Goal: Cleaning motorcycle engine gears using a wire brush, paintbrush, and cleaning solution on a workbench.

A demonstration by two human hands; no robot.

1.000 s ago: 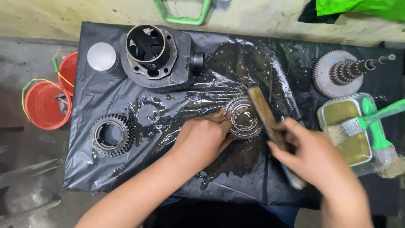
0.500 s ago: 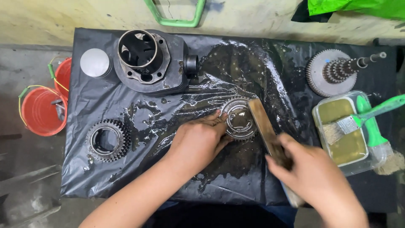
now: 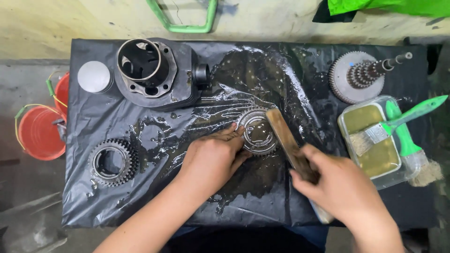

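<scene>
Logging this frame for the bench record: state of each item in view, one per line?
left hand: fingers steadying the wet gear
right hand: gripping the brush handle
wet gear: flat on the sheet, brush head at its right edge
wooden brush: tilted, held
spare gear: flat, untouched
cylinder block: bore facing up
plastic tray: holds yellowish liquid
green paintbrush: bristles in tray
gear shaft: standing on its big gear

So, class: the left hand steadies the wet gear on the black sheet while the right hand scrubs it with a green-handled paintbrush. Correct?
Not quite. The head view shows the right hand holding a brown wooden brush; both green-handled paintbrushes rest at the tray. The left hand does steady the gear.
</scene>
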